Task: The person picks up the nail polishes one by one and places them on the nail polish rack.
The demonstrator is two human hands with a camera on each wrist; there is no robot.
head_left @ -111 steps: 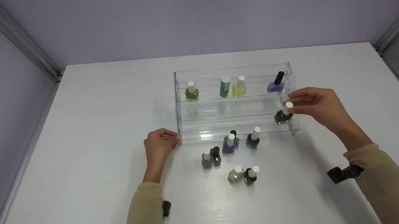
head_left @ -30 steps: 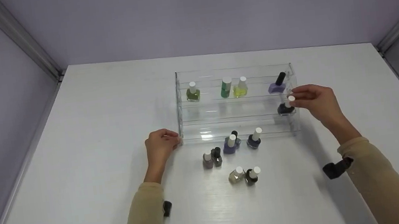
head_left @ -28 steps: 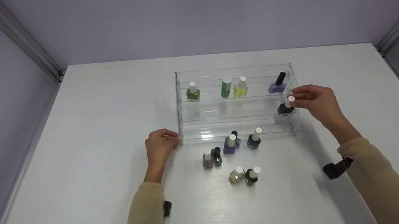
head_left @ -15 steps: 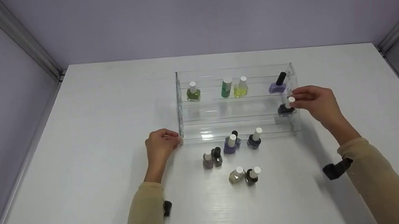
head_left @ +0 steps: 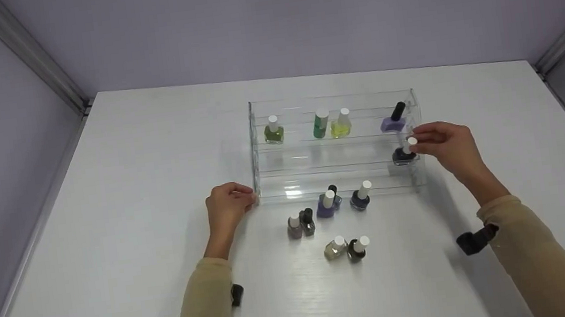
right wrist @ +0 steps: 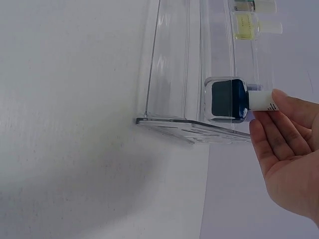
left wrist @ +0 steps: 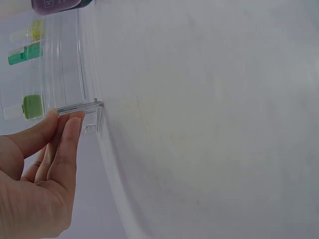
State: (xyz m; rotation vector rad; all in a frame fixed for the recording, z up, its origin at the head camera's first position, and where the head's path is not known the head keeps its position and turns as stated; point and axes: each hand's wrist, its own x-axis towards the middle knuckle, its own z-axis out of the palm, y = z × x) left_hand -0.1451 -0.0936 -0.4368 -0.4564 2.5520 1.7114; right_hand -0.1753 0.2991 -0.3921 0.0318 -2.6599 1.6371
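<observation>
My right hand pinches the white cap of a dark blue nail polish bottle. In the right wrist view this nail polish bottle is at the end of a clear tiered rack, near its side panel; I cannot tell whether its base rests on the tier. The left hand holds the front left corner of the rack by its fingertips. Along the rack's upper tier stand an olive-green bottle, a green one, a yellow one and a purple one.
In front of the rack several nail polish bottles stand on the white table: a navy one, a purple-blue one, two greyish ones, a pale one and a dark one. A wall closes off the back.
Since the oldest frame, my right hand has carried the dark blue bottle slightly back and right on the rack. Over the last second it has barely moved; the left hand has stayed put.
</observation>
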